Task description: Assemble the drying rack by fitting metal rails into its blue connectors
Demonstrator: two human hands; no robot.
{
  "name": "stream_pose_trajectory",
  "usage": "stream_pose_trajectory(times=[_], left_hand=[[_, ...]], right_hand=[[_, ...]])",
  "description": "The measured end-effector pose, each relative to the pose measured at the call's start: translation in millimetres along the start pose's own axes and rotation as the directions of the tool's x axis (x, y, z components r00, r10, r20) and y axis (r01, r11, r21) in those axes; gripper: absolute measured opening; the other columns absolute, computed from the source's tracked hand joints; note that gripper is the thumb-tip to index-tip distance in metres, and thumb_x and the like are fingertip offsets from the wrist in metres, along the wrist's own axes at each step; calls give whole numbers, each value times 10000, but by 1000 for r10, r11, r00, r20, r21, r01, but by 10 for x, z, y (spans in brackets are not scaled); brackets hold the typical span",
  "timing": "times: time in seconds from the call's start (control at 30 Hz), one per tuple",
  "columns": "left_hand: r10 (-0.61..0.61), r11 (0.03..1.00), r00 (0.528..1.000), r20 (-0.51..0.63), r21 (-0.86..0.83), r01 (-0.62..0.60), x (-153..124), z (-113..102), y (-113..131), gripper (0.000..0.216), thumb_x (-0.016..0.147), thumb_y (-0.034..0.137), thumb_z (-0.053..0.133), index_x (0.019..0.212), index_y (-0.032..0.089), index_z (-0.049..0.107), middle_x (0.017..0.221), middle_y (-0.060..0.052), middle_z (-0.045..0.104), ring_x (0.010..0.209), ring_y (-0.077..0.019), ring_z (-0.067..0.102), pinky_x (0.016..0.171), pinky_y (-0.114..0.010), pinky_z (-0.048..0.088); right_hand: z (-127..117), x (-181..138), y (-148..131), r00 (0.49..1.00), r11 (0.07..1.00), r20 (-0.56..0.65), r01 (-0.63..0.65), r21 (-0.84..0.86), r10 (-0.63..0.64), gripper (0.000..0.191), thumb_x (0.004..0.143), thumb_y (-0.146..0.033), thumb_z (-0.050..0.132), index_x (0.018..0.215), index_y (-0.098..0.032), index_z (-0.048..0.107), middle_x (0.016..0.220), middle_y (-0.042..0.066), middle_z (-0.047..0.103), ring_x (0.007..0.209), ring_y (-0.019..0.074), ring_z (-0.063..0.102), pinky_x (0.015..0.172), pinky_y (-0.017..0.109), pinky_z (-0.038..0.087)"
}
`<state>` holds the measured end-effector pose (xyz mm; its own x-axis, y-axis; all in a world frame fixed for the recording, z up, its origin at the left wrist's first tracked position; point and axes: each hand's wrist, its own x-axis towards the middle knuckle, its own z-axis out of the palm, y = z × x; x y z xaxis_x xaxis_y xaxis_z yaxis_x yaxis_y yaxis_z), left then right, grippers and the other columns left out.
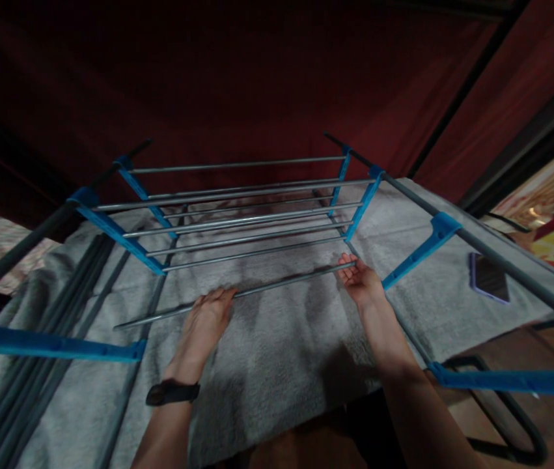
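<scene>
Your left hand (211,314) closes over the rod (284,284). Your right hand (360,280) holds its other end (fingers loosely curled round it), just before the rack (120,238), above the blanket (277,365).

Two hands, left (208,316) and right (362,280), hold one loose metal rod (281,284) at the rack's (403,189) near side. The rack carries about seven fitted rods (252,236), which overlap too much for a sure count, and seven blue brackets (120,238). One watch (172,393). One phone (489,278) lies right of the rack. One grey blanket (277,352) lies beneath it.
</scene>
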<state>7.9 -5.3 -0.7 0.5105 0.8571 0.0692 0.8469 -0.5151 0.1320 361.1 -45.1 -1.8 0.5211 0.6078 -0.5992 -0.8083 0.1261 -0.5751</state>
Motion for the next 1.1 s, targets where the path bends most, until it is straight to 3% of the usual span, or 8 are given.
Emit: stream_pose_trajectory(times=[0.27,0.57,0.9,1.1], left_hand=[[-27,999,1000,-16,-28,26,-3,-16,116,290,1010,294,434,1185,161,624,1032,-109,746,941,-265,706,862,-370,523],[31,998,996,-80,-58,-36,20,45,93,306,1006,288,421,1147,181,671,1050,-104,746,960,-273,708,900,-407,525],[60,993,997,-38,-100,-64,1,105,92,355,1025,272,369,1193,170,665,1099,-110,737,1006,-244,684,934,-403,508],[59,994,995,-76,-92,-66,17,130,129,323,1027,334,407,1169,189,659,1103,-103,731,1008,-254,676,933,-407,500]], right_hand=[[-44,19,34,999,1000,47,-4,18,3,281,1027,-161,410,821,-205,597,665,-31,712,585,104,695,592,223,602],[-47,32,34,999,1000,47,-12,11,12,287,1032,-194,423,792,-206,580,656,-31,712,560,104,685,580,228,602],[-22,-1,39,999,998,25,-41,48,40,305,1049,-234,373,812,-209,563,690,-11,716,597,118,700,607,252,614],[-38,3,20,999,998,10,-48,47,48,328,1057,-267,315,843,-218,558,711,-5,716,608,124,699,601,264,610]])
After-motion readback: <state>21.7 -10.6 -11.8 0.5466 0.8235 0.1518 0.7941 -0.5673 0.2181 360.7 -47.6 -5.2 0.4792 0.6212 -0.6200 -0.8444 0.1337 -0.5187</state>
